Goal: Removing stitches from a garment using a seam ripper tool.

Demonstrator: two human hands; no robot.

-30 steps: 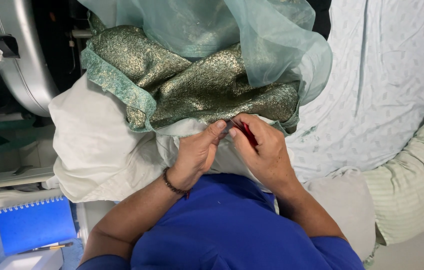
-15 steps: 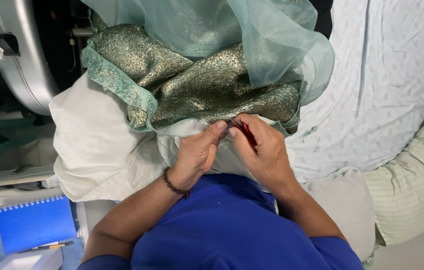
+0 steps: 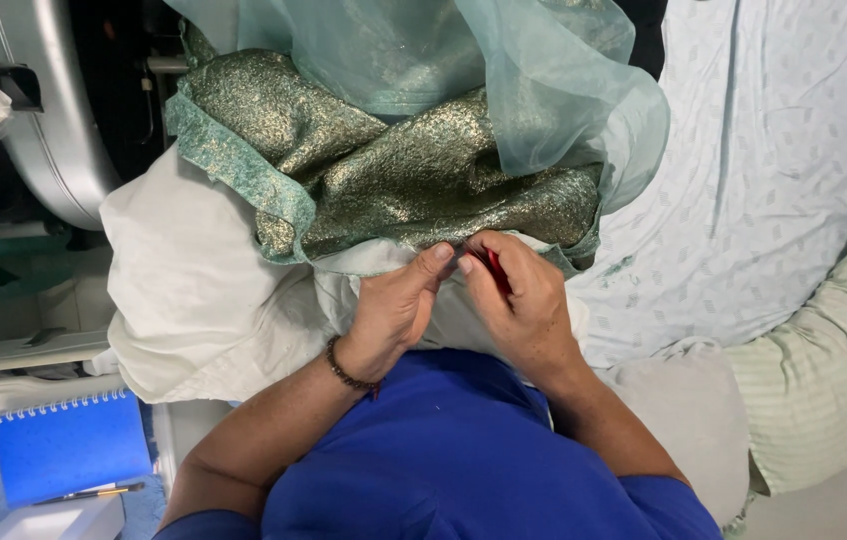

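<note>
The shimmering green-gold brocade fabric [image 3: 413, 180] lies just beyond both hands, its hem running across between them. The left hand [image 3: 395, 310] pinches that hem; the right hand [image 3: 521, 300], equally near, grips a small red tool [image 3: 496, 270].

Pale patterned bedsheet [image 3: 783, 170] at right; striped pillow [image 3: 823, 370]; blue spiral notebook [image 3: 68, 450] at left.

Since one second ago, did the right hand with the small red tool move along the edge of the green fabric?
No. The right hand holds the red tool at the same spot on the green-gold fabric, level with the blue notebook.
</note>
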